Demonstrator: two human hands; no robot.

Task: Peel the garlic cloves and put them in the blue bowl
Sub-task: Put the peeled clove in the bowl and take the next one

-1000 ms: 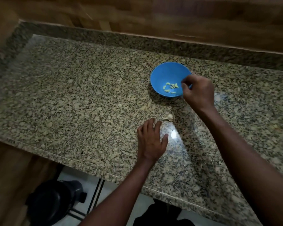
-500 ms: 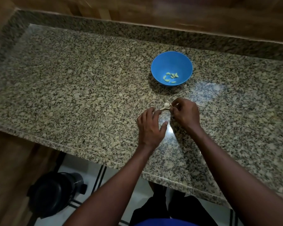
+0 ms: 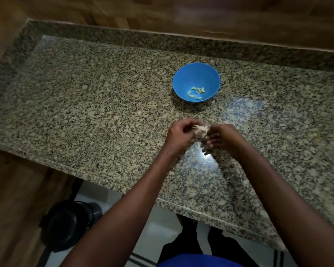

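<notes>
Both hands meet over the counter (image 3: 104, 105), near its front edge and well short of the bowl (image 3: 196, 82). Left hand (image 3: 178, 134) and right hand (image 3: 223, 138) both grip one garlic piece (image 3: 201, 130) between them.

Left: fingers curled, tips pinching the garlic's left end. Right: thumb and forefinger clamped on its right side, other fingers loosely bent underneath. The piece is held above the counter surface, not resting on it.

Garlic: pale, papery skin visible, blurred. Long axis looks roughly left-right, running hand to hand, with a thin tip of skin poking toward the left hand. Can't tell which end is root and which is tip.

Bowl: blue, upright on the counter, beyond the hands and slightly left of their meeting point. Several peeled cloves (image 3: 196, 92) lie in the bottom, clustered toward the near-right part of the floor. They point in mixed directions.

Below the counter edge, at lower left: a dark round bin (image 3: 66, 226) on the floor.
</notes>
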